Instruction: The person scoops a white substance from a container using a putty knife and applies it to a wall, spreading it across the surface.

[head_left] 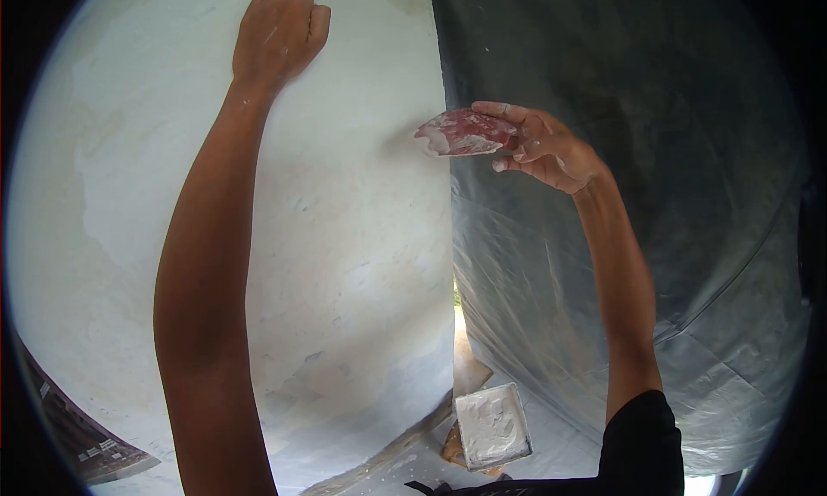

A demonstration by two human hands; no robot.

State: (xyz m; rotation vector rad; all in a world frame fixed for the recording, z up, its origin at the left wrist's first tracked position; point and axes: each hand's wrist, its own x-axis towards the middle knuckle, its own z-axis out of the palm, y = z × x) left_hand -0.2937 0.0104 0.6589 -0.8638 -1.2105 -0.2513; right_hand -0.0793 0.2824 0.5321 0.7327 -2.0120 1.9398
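A red tool [467, 134] smeared with white paste is in my right hand [547, 147], its left end over the edge of the pale wall surface [345, 194]. The fingers of that hand are bent round the tool's right end, and white paste marks the fingertips. My left hand [280, 31] lies on the wall near the top of the view, palm down, with its fingers stretched out and partly cut off by the frame's upper edge. Nothing shows in it.
A square tray of white paste [461, 410] stands low in the middle, on a brown piece beneath it. Dark translucent plastic sheeting [534, 263] hangs right of the wall's edge. A dark printed item [77, 436] lies at the lower left.
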